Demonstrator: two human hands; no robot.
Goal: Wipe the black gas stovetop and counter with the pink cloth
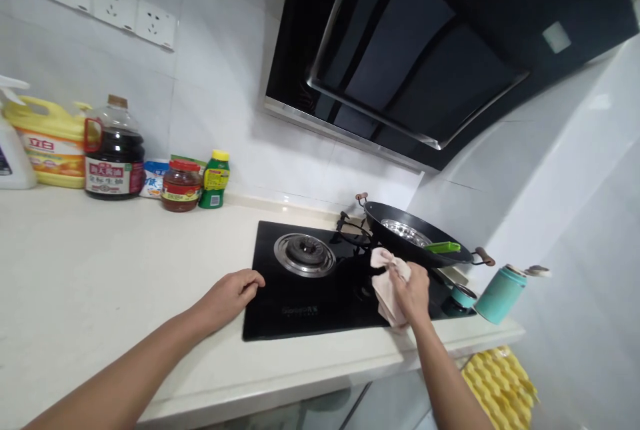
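Observation:
A pale pink cloth (389, 297) is bunched in my right hand (413, 291), its lower part hanging over the right half of the black glass gas hob (320, 317). The cloth hides some of the glass. My left hand (233, 298) rests at the hob's left edge with its fingers curled in, and nothing shows in them. Between the hands sits the left burner (305, 253), without a pan support. Just behind my right hand stands a black wok (390, 213) with wooden handles, holding a shiny metal perforated piece (405, 233) and a green-handled utensil (443, 247).
A turquoise canister (501, 293) and its small cup (463, 295) stand right. Along the wall at left are a soy sauce jug (115, 157), a yellow detergent jug (53, 150), a red-lidded jar (181, 187) and a green bottle (215, 180). A range hood (390, 37) overhangs the hob.

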